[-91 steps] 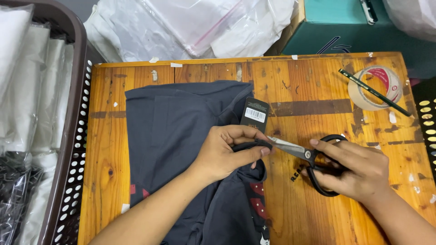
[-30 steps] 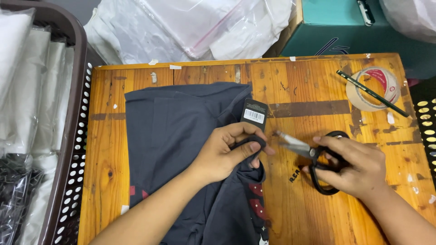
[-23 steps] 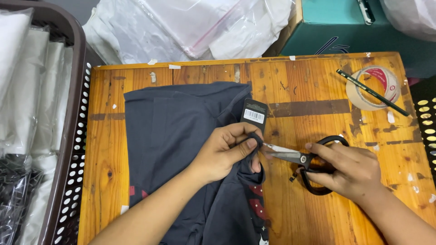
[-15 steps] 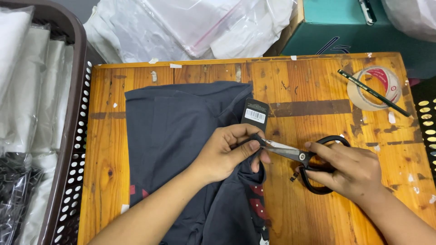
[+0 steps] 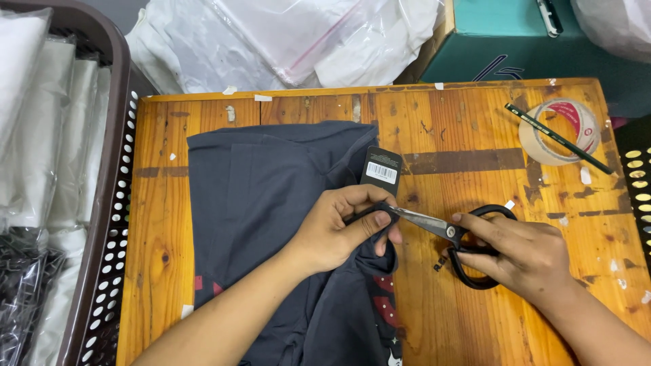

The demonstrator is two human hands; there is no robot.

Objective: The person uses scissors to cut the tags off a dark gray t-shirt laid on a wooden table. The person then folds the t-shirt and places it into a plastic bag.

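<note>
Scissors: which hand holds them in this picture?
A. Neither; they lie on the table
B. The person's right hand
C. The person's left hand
B: the right hand grips the black handles of the scissors, their blades pointing toward the left hand pinching the dark shirt.

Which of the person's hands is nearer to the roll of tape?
The right hand, holding the scissors, lies just below-left of the tape roll. The left hand pinches the dark shirt farther left.

black hang tag (image 5: 382, 169) on dark shirt edge — white barcode patch, teal box (image 5: 488, 47) behind table
</note>
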